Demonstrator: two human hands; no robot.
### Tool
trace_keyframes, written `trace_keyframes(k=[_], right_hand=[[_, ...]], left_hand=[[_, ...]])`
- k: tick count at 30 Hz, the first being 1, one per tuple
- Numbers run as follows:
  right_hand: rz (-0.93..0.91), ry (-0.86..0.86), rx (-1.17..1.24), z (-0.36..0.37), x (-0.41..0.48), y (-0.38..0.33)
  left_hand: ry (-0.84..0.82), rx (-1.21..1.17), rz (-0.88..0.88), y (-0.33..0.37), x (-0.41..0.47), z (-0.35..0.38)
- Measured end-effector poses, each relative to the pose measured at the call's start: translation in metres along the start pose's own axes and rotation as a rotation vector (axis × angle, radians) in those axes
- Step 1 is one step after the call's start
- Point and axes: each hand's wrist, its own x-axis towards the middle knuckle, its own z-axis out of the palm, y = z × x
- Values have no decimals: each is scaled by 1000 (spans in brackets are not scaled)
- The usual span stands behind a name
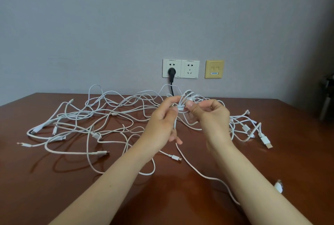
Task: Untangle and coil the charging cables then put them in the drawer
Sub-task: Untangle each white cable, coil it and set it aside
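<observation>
Above the wooden table (54, 179), the left hand (160, 125) and right hand (211, 116) pinch a small coiled bundle (182, 106) of white cables (101, 116).

Left hand (160, 126), right hand (213, 119): adjacent pinch grips.

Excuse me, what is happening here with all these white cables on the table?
A person is sorting charging cables with bare hands. The left hand and right hand both pinch a small coiled bundle held above the brown table. The other white cables lie tangled across it, not yet coiled. No drawer is in view.
</observation>
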Motion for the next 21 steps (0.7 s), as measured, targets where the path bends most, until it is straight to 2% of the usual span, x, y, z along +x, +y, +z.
trace_keyframes(k=[2, 5, 7, 13, 16, 21], right_hand=[[28, -25, -35, -4, 2, -1], [111, -304, 106, -7, 0, -1], [147, -404, 177, -6, -2, 1], [84, -396, 241, -4, -3, 1], [106, -423, 264, -5, -2, 1], [100, -347, 249, -6, 4, 6]], left_hand=[[-7, -38, -15, 3, -1, 0], [-42, -92, -49, 3, -2, -2], [-62, -173, -102, 2, -2, -4], [-120, -341, -168, 6, -2, -3], [-143, -273, -147, 2, -3, -1], [-134, -166, -80, -4, -1, 5]])
